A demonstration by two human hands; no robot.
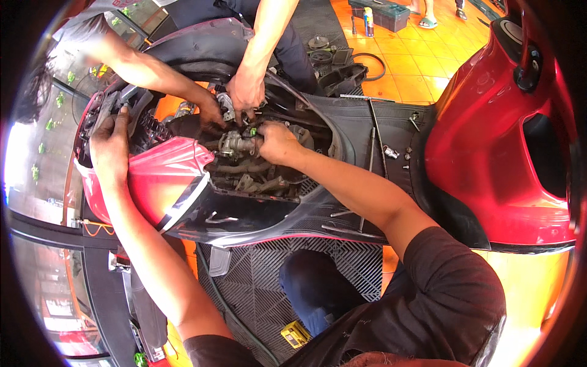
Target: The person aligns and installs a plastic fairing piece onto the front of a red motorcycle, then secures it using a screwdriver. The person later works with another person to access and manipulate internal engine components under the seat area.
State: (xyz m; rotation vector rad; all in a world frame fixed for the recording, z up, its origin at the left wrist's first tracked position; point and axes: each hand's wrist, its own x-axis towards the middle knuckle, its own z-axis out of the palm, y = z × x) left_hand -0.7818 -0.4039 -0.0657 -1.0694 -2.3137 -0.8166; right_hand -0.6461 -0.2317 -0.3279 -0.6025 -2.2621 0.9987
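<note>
A red and black scooter lies open in front of me, its body panels off and the engine bay bare. My right hand reaches into the bay and grips a grey metal carburettor-like part among hoses. My left hand presses flat on the rear edge of the red body panel, fingers apart, holding nothing. Another person's two hands work in the same bay just beyond mine, one on a metal part close to my right hand.
A long metal rod and small bolts lie on the black footboard. Behind are an orange tiled floor, a dark toolbox, a spray can and a drive belt. A black ribbed mat lies below.
</note>
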